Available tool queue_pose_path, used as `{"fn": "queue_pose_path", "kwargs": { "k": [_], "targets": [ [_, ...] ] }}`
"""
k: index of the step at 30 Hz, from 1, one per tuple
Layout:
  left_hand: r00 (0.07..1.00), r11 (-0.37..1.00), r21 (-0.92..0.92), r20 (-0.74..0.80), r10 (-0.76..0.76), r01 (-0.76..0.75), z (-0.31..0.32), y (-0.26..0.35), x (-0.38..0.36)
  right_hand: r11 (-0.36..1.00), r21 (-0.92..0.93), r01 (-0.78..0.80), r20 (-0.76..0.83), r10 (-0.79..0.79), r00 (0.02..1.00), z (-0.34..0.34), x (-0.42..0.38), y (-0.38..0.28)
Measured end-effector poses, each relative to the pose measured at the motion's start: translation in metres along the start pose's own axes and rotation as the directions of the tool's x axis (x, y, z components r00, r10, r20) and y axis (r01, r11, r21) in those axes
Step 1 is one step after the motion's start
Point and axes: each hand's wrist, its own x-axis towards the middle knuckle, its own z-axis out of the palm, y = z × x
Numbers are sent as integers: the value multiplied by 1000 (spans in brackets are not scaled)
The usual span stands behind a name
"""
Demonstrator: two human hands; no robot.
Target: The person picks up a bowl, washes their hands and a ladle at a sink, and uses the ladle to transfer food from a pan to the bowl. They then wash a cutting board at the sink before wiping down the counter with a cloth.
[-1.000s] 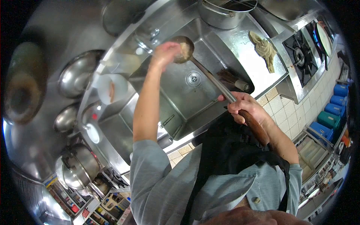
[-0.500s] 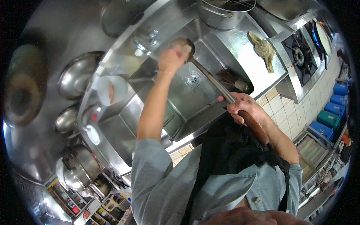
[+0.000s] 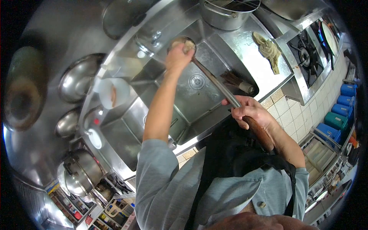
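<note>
While the sink [image 3: 186,101] lies below, the ladle [image 3: 211,76] slants across it, bowl [image 3: 181,38] far, handle [image 3: 258,133] running back to the right hand [image 3: 253,112], closed round it. At the bowl, the left hand [image 3: 178,60] touches a pale wad [image 3: 189,46]; whether its fingers grip cannot be told. No label is readable.

One left hand [image 3: 179,58] and one right hand [image 3: 251,112] are in view, with one ladle [image 3: 214,79]. One round drain [image 3: 197,81], one bristled brush [image 3: 240,83], one cloth [image 3: 267,50] and one large pot [image 3: 226,18] show. Two shiny metal bowls [image 3: 78,78] are at left. At right are five bins: four blue bins [image 3: 328,132] and one green bin [image 3: 336,121].
</note>
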Motion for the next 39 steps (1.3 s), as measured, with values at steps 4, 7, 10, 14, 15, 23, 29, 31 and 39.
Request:
{"fn": "queue_pose_path", "kwargs": {
  "k": [4,7,10,14,15,23,29,31,39],
  "targets": [
    [1000,999,-13,4,29,-29,0,0,2,1000,3,2,1,-2,1000,0,-1,0],
    [999,999,-9,8,31,-31,7,-9,7,1000,16,7,-1,-7,1000,1,-1,0],
    [999,996,-79,-13,32,-32,11,-12,9,1000,11,1,-5,-1,1000,-1,-1,1],
    [992,974,-189,8,126,-122,16,-31,29,1000,22,-10,-22,10,1000,1,-2,-2],
    [995,944,-327,64,74,-49,16,-36,34,1000,12,-10,-41,10,999,1,-2,-3],
    [980,880,-455,193,-49,134,-18,-26,30,1000,1,-16,-61,16,998,1,-1,-2],
    [929,841,-458,345,-130,288,-19,-18,13,1000,28,-14,-79,16,997,1,1,-2],
    [916,878,-382,378,-135,287,-18,-19,16,999,-13,-33,-94,32,995,2,0,-3],
    [931,603,-712,321,-177,360,-19,-30,19,998,-2,-59,-107,58,993,2,2,-3]
  ]
}}
